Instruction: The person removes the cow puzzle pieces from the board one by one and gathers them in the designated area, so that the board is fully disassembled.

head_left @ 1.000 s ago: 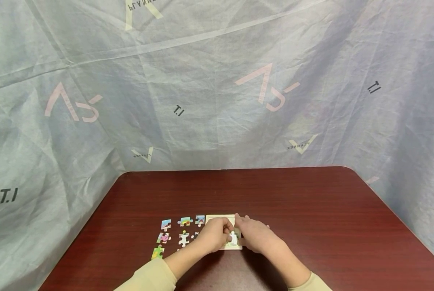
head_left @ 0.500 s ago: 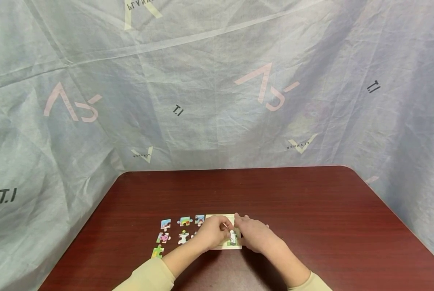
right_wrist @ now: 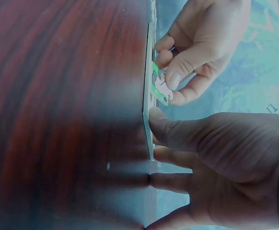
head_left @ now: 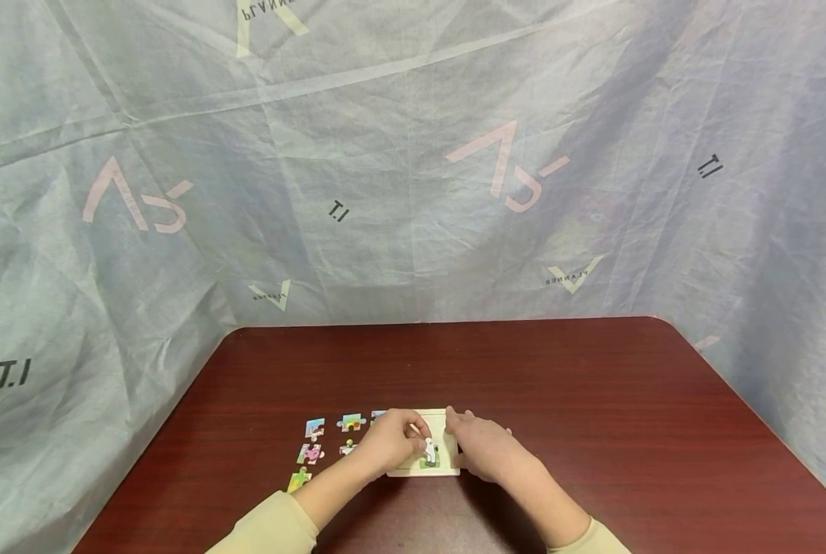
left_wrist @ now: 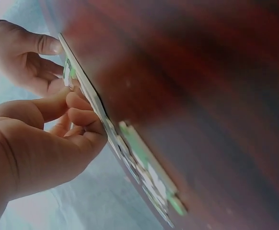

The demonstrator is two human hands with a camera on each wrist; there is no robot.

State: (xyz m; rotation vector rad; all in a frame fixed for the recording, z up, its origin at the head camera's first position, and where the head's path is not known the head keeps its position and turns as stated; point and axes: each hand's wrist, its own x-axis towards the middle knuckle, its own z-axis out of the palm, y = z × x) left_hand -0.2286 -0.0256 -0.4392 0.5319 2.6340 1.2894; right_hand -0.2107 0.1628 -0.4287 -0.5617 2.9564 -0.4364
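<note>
My left hand [head_left: 388, 442] pinches a jigsaw piece [head_left: 429, 454] between thumb and index finger, over the pale puzzle tray [head_left: 423, 473]. The piece is white and green, and the right wrist view shows this puzzle piece [right_wrist: 161, 87] tilted up at the tray's surface. At the tray's right side rests my right hand [head_left: 489, 446], its fingers mostly straight. In the right wrist view the right thumb [right_wrist: 161, 125] touches the rim while the other fingers spread down to the table. Part of the tray's left side is hidden behind the left hand.
Left of the tray, several loose jigsaw pieces lie on the dark red table [head_left: 558, 369], among them a pink one [head_left: 310, 454], a green one [head_left: 300, 481] and a blue-topped one [head_left: 314, 428]. A grey printed cloth [head_left: 413, 254] hangs behind the table.
My left hand has moved left with the piece, from near the tray's right edge toward its middle. It now covers more of the loose pieces. The right hand has stayed in place.
</note>
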